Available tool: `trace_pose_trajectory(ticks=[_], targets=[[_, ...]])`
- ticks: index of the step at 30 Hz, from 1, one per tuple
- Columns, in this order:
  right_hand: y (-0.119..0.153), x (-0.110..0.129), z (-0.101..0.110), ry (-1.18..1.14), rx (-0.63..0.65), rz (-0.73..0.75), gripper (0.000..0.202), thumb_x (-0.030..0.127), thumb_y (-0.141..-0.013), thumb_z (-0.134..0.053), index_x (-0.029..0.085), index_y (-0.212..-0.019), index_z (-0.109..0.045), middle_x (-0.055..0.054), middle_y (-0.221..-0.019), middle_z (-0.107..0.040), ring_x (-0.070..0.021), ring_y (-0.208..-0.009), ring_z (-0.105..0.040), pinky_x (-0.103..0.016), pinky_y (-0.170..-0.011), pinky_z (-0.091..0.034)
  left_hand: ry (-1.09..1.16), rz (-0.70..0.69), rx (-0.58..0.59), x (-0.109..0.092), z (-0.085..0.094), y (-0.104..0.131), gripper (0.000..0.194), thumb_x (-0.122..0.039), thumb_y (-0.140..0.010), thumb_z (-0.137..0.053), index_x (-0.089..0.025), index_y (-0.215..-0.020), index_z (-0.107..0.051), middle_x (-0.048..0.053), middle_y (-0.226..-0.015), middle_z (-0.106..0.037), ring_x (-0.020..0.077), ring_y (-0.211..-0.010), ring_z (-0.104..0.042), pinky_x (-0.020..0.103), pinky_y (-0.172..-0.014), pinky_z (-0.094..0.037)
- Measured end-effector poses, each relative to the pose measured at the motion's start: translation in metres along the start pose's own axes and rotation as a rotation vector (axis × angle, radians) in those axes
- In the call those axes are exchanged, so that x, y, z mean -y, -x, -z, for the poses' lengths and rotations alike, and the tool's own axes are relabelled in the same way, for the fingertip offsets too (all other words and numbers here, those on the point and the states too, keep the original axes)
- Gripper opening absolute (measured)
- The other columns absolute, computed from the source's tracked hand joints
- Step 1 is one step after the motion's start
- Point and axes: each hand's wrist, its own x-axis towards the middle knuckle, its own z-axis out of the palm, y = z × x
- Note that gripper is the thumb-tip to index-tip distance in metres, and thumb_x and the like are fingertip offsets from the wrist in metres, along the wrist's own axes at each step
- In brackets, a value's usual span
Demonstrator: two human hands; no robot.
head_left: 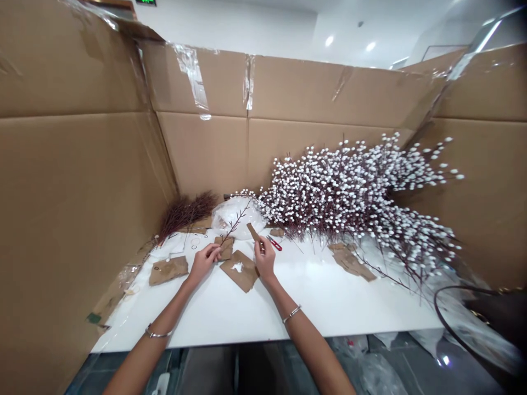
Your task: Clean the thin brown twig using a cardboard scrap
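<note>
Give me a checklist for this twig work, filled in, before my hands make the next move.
1. Left hand has the bare twig: ok.
2. Right hand has the brown strip: ok.
3. Red-handled tool lies near the right hand: ok.
4. White-budded branches clear of both hands: ok, heaped to the right.
5. Space around the hands free of scraps: not ok, cardboard pieces lie about them.
6. Strip free of tears: cannot tell, too small.
</note>
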Motion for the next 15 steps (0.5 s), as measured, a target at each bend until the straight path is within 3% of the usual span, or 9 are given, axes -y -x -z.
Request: trace_pose_trajectory(ticks=[10, 15], targets=[[0.003, 0.006, -0.001, -0.034, -0.021, -0.041, 0.03, 0.034, -0.091, -0.05, 0.014, -0.108, -0.064, -0.011, -0.099, -0.069, -0.0173, -0.079, -0.063, -0.027, -0.064, -0.051, 0.063, 0.017, -0.016, -0.002, -0.004, 0.002, 0.032, -0.045, -0.084, -0.063, -0.014, -0.094, -0.067, 0.001, -0.064, -0.067, 0.0126, -0.054, -0.054, 0.024, -0.059, -0.043], [-0.015, 0.027, -0.004, -0.084, -0.077, -0.033, 0.03, 0.037, -0.089, -0.053, 0.015, -0.104, -0.065, -0.009, -0.094, -0.069, -0.0177, -0.079, -0.062, -0.029, -0.067, -0.05, 0.13, -0.016, -0.109, -0.029, -0.006, -0.015, 0.033, -0.045, -0.085, -0.062, -0.014, -0.092, -0.065, 0.001, -0.064, -0.066, 0.0123, -0.053, -0.055, 0.024, -0.056, -0.044]])
